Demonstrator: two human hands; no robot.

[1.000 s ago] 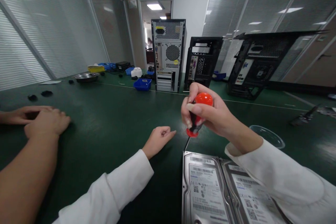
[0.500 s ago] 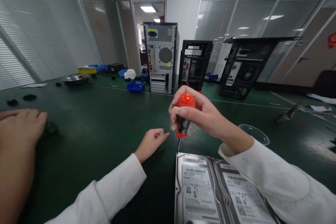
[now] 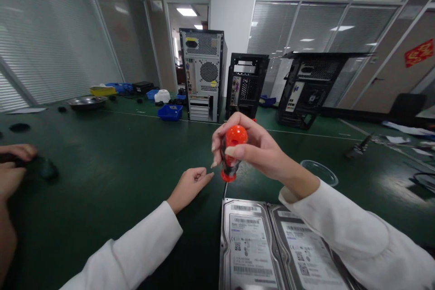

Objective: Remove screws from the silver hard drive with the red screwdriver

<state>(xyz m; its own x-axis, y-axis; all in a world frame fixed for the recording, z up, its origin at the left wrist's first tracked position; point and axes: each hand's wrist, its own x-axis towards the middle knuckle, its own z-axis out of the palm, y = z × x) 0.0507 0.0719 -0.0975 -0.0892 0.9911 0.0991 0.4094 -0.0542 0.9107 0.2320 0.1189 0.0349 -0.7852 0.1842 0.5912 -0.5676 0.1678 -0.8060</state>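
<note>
My right hand point(image 3: 258, 149) grips the red and black handle of a screwdriver point(image 3: 231, 152) held upright, its thin shaft pointing down at the top left corner of a hard drive point(image 3: 246, 244). A second hard drive point(image 3: 302, 253) lies right beside the first one. Resting on the green table point(image 3: 129, 167) just left of the screwdriver, my left hand point(image 3: 188, 186) has its fingers curled in loosely with the forefinger pointing right; nothing shows in it.
Another person's hands point(image 3: 13, 167) rest at the left edge near small black parts. Three computer cases point(image 3: 204, 74) stand at the back, with blue bins point(image 3: 170, 112) and a metal bowl point(image 3: 86, 101). A clear round lid point(image 3: 319, 172) lies right of my hand.
The view has swung to the right, so everything sits further left in the picture. My right hand has turned slightly on the screwdriver handle. The other person's hands drew back leftwards.
</note>
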